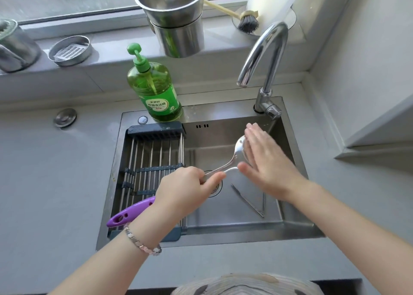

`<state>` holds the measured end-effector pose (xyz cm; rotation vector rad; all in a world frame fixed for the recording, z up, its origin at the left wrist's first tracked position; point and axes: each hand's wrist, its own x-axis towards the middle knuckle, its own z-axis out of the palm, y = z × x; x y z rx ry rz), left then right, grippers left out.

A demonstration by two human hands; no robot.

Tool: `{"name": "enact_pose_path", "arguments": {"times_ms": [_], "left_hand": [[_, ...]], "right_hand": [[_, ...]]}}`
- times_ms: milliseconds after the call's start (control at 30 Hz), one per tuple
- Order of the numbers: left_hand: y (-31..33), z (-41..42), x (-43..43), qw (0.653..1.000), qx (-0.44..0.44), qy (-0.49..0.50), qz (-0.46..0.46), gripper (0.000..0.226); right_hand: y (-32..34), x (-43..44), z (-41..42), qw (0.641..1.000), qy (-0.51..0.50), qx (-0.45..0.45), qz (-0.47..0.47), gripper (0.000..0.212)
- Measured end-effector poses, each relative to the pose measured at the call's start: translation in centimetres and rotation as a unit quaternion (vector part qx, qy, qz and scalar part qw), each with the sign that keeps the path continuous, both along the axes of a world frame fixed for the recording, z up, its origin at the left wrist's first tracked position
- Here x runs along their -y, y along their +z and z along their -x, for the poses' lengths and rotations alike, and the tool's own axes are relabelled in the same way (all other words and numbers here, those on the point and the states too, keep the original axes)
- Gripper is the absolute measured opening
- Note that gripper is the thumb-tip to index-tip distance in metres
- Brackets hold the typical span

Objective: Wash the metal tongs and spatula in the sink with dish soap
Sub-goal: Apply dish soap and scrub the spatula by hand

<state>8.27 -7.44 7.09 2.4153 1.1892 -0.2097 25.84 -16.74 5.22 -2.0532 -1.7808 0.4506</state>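
Closest to me, patterned fabric of my clothing (245, 283) shows at the bottom edge, and a bracelet (143, 243) circles my left wrist. My left hand (185, 187) is curled tightly round the handle of the metal spatula (239, 144), thumb laid along the shaft, holding it above the sink (234, 230) with its rounded head pointing up and away from me. My right hand (266, 160) is flat, fingers straight and together, palm pressed against the far side of the spatula's head; it holds nothing.

Below my hands the metal tongs (245, 199) lie on the sink floor, spread in a V just right of the drain (215, 189), which my left hand partly hides. A drying rack (154, 151) with steel bars spans the left part of the sink, and a purple handle (130, 212) sticks out over its near end; I cannot tell what it belongs to.

Behind the sink a green soap bottle (156, 89) with a pump stands on the back rim, left of the curved tap (266, 55), whose spout points down over the basin. On the window ledge sit two stacked steel pots (176, 20) and a dish brush (248, 22).
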Motion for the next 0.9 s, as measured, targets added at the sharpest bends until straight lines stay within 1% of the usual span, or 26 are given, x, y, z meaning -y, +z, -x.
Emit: {"name": "enact_pose_path", "arguments": {"times_ms": [33,100,133,200,233,300,367,400,467,500,533,633,667,733,767,800,900], "left_hand": [[0.0,-0.1,0.0,1.000,-0.001,0.002,-0.001,0.064],[-0.1,0.0,0.0,1.000,-0.004,0.016,0.008,0.064],[-0.2,0.0,0.1,1.000,-0.003,0.025,0.016,0.064],[-0.1,0.1,0.3,0.998,0.002,0.045,0.034,0.063],[-0.1,0.0,0.4,0.998,0.007,0.056,0.041,0.063],[-0.1,-0.2,0.4,0.995,0.012,0.079,0.054,0.063],[0.0,-0.3,0.4,0.992,0.011,0.102,0.068,0.062],[0.0,-0.2,0.5,0.991,0.014,0.109,0.073,0.062],[0.1,-0.2,0.5,0.990,0.025,0.117,0.078,0.062],[0.1,-0.2,0.6,0.989,0.030,0.119,0.079,0.062],[0.2,-0.3,0.7,0.989,0.034,0.120,0.078,0.062],[0.2,-0.4,0.9,0.988,0.033,0.126,0.082,0.062],[0.2,-0.3,0.9,0.988,0.036,0.128,0.083,0.062],[0.2,-0.3,0.9,0.987,0.045,0.130,0.085,0.061],[0.3,-0.3,0.9,0.986,0.050,0.130,0.087,0.061],[0.3,-0.3,1.0,0.986,0.055,0.131,0.088,0.061],[0.4,-0.5,1.0,0.982,0.066,0.143,0.105,0.061]], "right_hand": [[-0.2,0.1,0.9,0.999,0.032,0.017,0.002,0.108],[-0.6,0.6,2.1,0.992,0.101,0.079,-0.017,0.098],[-0.8,0.6,1.8,0.991,0.103,0.084,-0.017,0.096],[-1.0,0.6,0.4,0.999,0.017,0.026,0.004,0.105],[-0.8,0.5,0.1,1.000,-0.006,0.014,0.010,0.108],[-0.6,0.6,1.7,1.000,0.014,0.027,0.000,0.106],[-1.0,0.9,3.1,0.995,0.066,0.078,-0.020,0.098],[-1.3,0.9,2.8,0.994,0.064,0.083,-0.024,0.098],[-1.4,0.9,1.6,0.999,-0.020,0.029,-0.011,0.105],[-1.2,0.9,1.2,0.999,-0.044,0.014,-0.006,0.108],[-0.9,0.8,1.5,0.999,-0.040,0.013,-0.010,0.107],[-1.3,1.2,3.2,0.996,0.033,0.077,-0.030,0.096],[-1.5,1.2,2.8,0.996,0.028,0.078,-0.036,0.096],[-1.8,1.3,1.4,0.998,-0.050,0.034,-0.022,0.103],[-1.6,1.3,1.0,0.997,-0.066,0.024,-0.013,0.105],[-1.2,1.2,1.3,0.998,-0.057,0.030,-0.017,0.104],[-1.2,1.6,2.9,0.995,0.013,0.097,-0.032,0.092]]}}
